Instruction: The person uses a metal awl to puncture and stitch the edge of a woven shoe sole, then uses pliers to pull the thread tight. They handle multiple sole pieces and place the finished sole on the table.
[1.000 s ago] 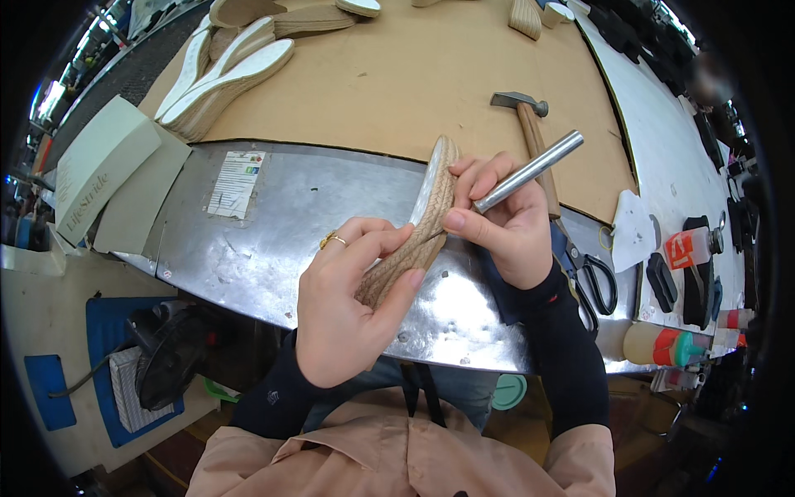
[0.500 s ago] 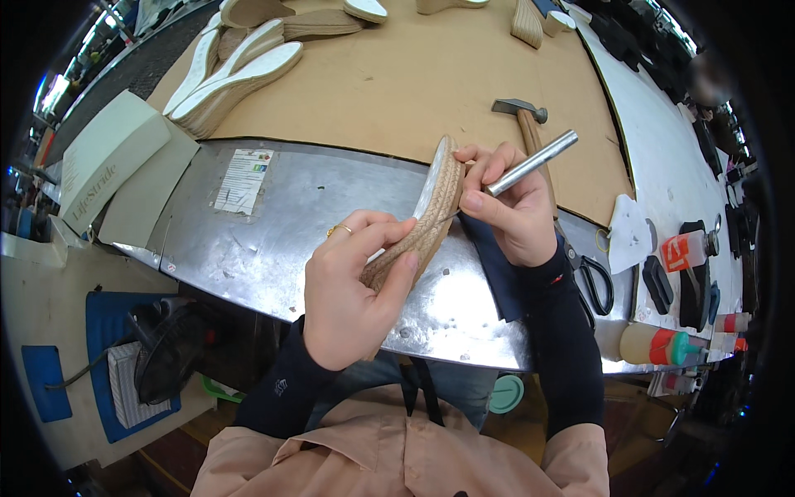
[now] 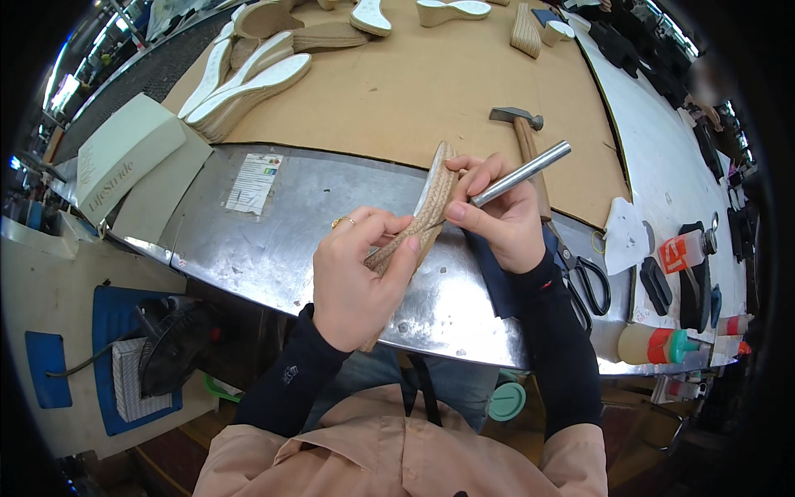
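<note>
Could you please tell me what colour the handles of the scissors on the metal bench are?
The scissors have black handles, seen clearly in the head view.

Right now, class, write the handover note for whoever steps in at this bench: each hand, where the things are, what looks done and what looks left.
Left hand: gripping the rope-wrapped wedge sole on its edge above the metal sheet, thumb against its side.
Right hand: holding a metal rod tool like a pen, tip at the sole's rope side.
Nearby: hammer on the cardboard, scissors and a glue bottle to the right, more soles at the far left.
Done: rope covers the visible side.
Left: cannot tell how much of the edge remains to be worked.
</note>
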